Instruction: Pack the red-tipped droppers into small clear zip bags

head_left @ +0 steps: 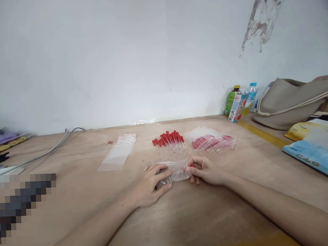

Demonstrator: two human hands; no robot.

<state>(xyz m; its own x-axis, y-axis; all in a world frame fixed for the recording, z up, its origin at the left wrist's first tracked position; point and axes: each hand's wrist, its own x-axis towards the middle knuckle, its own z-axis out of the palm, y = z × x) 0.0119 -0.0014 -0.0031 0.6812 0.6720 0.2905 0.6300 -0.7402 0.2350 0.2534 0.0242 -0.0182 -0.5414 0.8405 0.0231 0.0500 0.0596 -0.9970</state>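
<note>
My left hand (154, 184) rests low over the table, its fingers and thumb holding a clear plastic zip bag (179, 172) that lies sideways. At the bag's right end, my right hand (204, 170) pinches the red bulb of a dropper (191, 166). The dropper's stem is hard to make out; I cannot tell how far it lies inside the bag. Just beyond my hands is a pile of droppers (171, 141) with red bulbs and clear stems. To its right lie several filled bags (214, 142) with red bulbs showing. Flat, unfilled bags (119, 151) are stacked to the left.
Bottles (234, 104) stand against the wall at the back right, beside a grey bag (289, 102). A blue and yellow package (310, 152) lies at the right edge. A grey cable (50, 152) runs across the left side of the wooden table (83, 197).
</note>
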